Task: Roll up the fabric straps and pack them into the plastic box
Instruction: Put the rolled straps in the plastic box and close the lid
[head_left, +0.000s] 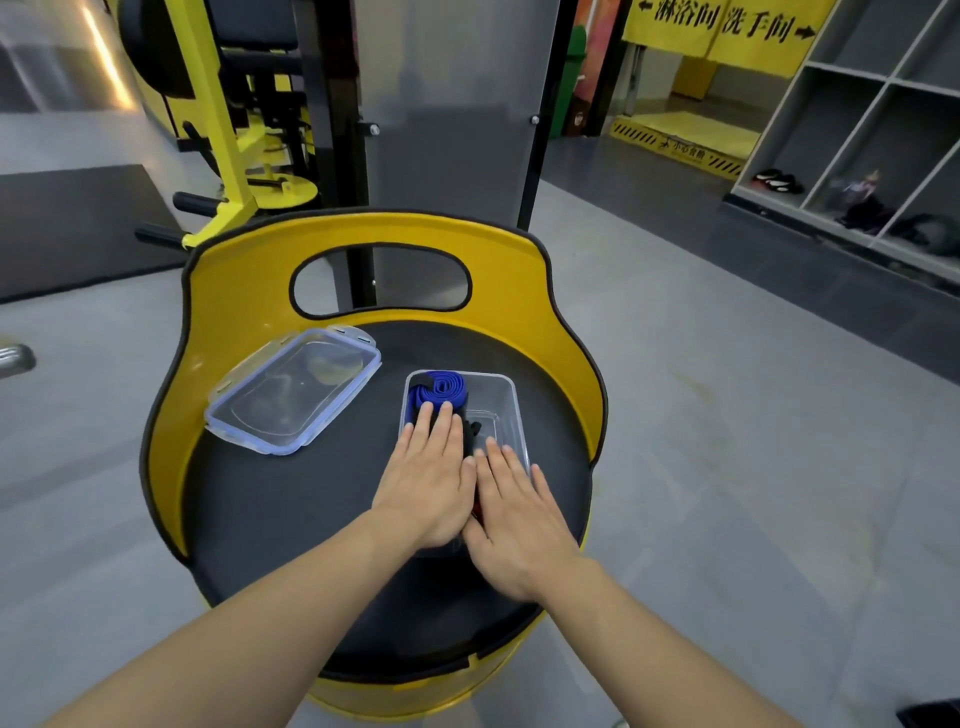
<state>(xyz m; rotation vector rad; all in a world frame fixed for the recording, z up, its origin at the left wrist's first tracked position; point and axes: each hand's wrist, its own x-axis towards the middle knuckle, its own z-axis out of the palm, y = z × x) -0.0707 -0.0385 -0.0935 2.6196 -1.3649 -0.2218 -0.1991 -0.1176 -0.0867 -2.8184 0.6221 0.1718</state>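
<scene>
A clear plastic box (501, 387) stands on the black round seat (291, 499). A rolled blue strap (439, 387) lies in its far left part. My left hand (428, 478) lies flat over the box's near left side, straight fingers pressing on dark strap material (470, 439) beside the blue roll. My right hand (519, 514) lies flat next to it over the box's near right edge, fingers straight. A sliver of red and black fabric (477, 512) shows between the two hands. What lies under the palms is hidden.
The box's clear lid (293, 389) with blue-tinted clips lies on the seat to the left. A yellow backrest (519, 270) with a handle hole curves round the far side. Gym machines stand behind, grey shelving at the right.
</scene>
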